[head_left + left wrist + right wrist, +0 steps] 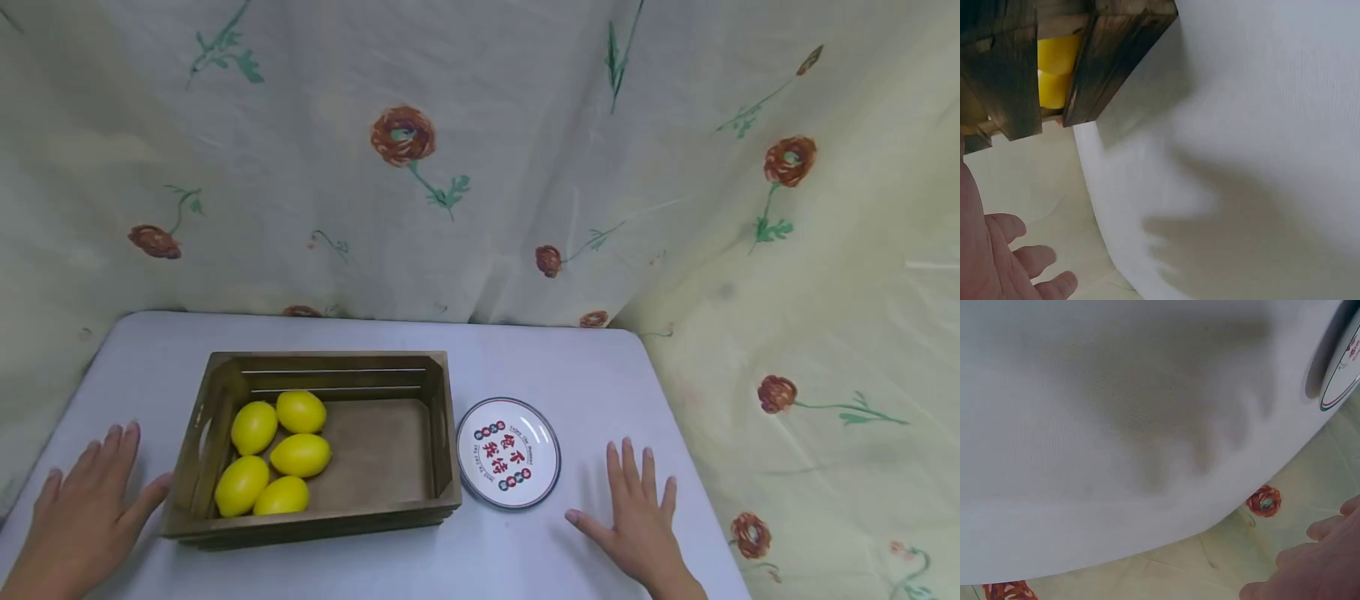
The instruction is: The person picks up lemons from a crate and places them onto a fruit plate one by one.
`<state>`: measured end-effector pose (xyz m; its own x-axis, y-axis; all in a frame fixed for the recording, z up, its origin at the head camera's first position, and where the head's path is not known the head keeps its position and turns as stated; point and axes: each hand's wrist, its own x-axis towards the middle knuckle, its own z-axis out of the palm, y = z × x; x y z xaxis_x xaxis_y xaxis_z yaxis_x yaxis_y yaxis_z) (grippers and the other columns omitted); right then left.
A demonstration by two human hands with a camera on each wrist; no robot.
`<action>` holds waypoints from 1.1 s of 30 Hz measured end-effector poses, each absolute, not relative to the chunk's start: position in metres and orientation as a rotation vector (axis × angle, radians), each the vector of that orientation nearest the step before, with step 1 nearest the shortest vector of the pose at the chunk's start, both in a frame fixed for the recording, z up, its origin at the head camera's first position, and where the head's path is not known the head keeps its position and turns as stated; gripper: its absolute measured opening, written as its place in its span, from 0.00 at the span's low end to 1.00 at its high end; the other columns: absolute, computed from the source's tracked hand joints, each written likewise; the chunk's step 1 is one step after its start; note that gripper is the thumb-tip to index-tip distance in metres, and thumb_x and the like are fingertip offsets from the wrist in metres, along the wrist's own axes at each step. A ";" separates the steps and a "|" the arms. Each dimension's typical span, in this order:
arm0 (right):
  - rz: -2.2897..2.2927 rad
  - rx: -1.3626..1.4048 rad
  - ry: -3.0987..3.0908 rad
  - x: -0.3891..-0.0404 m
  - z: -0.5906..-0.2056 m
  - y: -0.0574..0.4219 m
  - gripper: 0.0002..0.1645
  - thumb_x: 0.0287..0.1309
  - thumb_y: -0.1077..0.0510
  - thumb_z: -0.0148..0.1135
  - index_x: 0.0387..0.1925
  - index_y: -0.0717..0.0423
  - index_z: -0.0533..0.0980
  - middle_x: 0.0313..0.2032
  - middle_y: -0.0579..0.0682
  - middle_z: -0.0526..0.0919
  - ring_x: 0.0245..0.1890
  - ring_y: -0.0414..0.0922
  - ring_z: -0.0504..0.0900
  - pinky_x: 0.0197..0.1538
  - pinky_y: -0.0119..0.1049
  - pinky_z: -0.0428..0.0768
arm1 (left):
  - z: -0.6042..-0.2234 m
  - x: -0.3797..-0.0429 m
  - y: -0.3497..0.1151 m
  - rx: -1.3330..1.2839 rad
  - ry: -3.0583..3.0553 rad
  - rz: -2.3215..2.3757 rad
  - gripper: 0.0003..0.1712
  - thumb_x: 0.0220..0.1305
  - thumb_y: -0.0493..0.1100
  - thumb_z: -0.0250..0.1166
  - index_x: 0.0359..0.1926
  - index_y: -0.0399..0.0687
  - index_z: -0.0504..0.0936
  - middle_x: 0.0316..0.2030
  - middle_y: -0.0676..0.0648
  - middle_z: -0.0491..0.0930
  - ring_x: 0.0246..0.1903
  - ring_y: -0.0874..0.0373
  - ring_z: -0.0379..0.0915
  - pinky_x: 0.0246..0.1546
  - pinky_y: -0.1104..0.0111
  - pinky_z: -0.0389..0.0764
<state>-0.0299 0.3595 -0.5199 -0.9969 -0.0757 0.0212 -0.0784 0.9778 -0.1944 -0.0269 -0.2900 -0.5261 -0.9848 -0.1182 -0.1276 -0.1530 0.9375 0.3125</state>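
Several yellow lemons lie in the left half of a brown wooden crate; the crate's right half shows its bare bottom. My left hand is spread beside the crate's left end, its thumb close to the corner; whether they touch I cannot tell. In the left wrist view, lemons show through a gap between the crate's slats. To the right of the crate sits a round white plate with red lettering and a dark rim. Farther right, my right hand has its fingers extended and holds nothing.
Everything stands on a white-covered table with rounded far corners. Behind it and along the right side hangs a cream curtain printed with reddish-brown flowers. Both hands cast shadows on the tabletop.
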 end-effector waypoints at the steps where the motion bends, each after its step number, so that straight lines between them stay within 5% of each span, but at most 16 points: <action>1: 0.315 0.114 -3.116 -0.030 -0.520 0.360 0.72 0.54 0.22 0.68 0.83 0.57 0.47 0.82 0.64 0.43 0.80 0.68 0.32 0.69 0.78 0.28 | -0.527 -0.027 -0.289 -0.202 2.994 0.492 0.57 0.78 0.62 0.56 0.78 0.25 0.35 0.76 0.21 0.32 0.73 0.18 0.32 0.70 0.33 0.22; 7: 0.330 0.088 -3.142 -0.029 -0.521 0.359 0.72 0.53 0.23 0.70 0.83 0.57 0.48 0.81 0.66 0.45 0.79 0.71 0.36 0.68 0.80 0.36 | -0.532 -0.024 -0.288 -0.179 3.023 0.488 0.54 0.76 0.52 0.62 0.79 0.25 0.37 0.77 0.23 0.30 0.74 0.20 0.30 0.69 0.32 0.23; 17: 0.330 0.044 -3.200 -0.031 -0.525 0.358 0.75 0.51 0.23 0.71 0.82 0.60 0.47 0.81 0.68 0.45 0.79 0.72 0.40 0.69 0.79 0.42 | -0.525 -0.028 -0.283 -0.093 3.040 0.712 0.48 0.84 0.57 0.47 0.80 0.31 0.32 0.78 0.25 0.31 0.78 0.29 0.24 0.73 0.40 0.24; 25: 0.338 0.094 -3.170 -0.029 -0.530 0.357 0.76 0.49 0.24 0.74 0.82 0.62 0.49 0.79 0.70 0.48 0.77 0.73 0.45 0.69 0.78 0.48 | -0.516 -0.028 -0.288 0.025 3.178 0.940 0.37 0.86 0.46 0.39 0.77 0.19 0.42 0.75 0.18 0.41 0.78 0.27 0.30 0.75 0.40 0.30; 33: 0.335 0.085 -3.167 -0.027 -0.520 0.347 0.70 0.55 0.28 0.73 0.81 0.62 0.49 0.79 0.70 0.49 0.77 0.73 0.46 0.69 0.78 0.49 | -0.508 -0.036 -0.285 -0.039 3.187 0.982 0.35 0.85 0.45 0.39 0.76 0.19 0.47 0.76 0.20 0.42 0.78 0.28 0.34 0.77 0.43 0.34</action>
